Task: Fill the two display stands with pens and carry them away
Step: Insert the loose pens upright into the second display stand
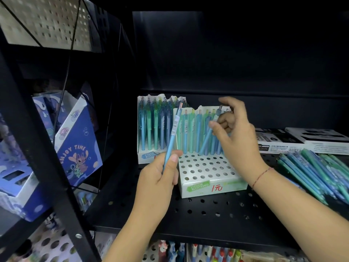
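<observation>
Left hand (158, 178) holds seemingly pale-blue pen (172, 133).

The near display stand (200, 173) is white, dotted with round holes, with a green label and red writing. Its pens (190, 133) and the loose pile (317, 171) are blue, teal and green. The shelf (207, 210) is black and perforated.

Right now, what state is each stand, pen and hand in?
Front white perforated display stand: back rows filled, front holes empty.
Rear white display stand: looks full of pens.
Light blue pen with barcode sticker: gripped by left hand, outside the stand.
Tilted blue pen: pinched by right hand, tip at the front stand.
Loose blue and green pens: lying piled on the black shelf.
</observation>
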`<state>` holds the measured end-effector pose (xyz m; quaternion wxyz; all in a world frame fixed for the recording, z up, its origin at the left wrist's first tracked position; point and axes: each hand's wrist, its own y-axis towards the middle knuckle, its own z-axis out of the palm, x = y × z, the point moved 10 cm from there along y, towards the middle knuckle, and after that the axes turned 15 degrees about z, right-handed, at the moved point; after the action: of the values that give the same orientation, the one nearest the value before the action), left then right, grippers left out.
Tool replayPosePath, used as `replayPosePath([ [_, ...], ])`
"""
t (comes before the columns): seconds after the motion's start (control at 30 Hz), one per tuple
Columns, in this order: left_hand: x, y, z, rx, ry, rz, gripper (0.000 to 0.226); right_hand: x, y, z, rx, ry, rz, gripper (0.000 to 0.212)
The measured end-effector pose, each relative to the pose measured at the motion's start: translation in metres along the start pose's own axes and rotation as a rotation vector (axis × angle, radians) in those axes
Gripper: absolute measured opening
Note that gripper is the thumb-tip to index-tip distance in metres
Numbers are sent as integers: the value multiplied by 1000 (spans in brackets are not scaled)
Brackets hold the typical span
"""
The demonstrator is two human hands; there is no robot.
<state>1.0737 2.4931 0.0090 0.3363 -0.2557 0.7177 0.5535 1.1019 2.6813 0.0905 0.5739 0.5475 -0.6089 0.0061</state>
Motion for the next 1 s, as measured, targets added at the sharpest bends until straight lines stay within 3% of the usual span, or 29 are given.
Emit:
replayPosePath([
  [0.23, 1, 0, 1, 4, 2, 12, 37, 17, -2, 10, -38, -213, -158, 41],
  [0.4, 0, -1, 3, 27, 0, 8, 35, 8, 0, 13, 1, -252, -86, 50],
  [0.73, 0, -2, 5, 32, -10, 3, 32, 5, 0, 21, 52, -325, -63, 37],
  [0.83, -2, -1, 7, 49, 5, 7, 35, 8, -2, 15, 48, -183, -25, 36],
  [1.0, -3, -1, 7, 53, 37, 39, 39, 15, -14, 40, 436, 451, 202, 30],
])
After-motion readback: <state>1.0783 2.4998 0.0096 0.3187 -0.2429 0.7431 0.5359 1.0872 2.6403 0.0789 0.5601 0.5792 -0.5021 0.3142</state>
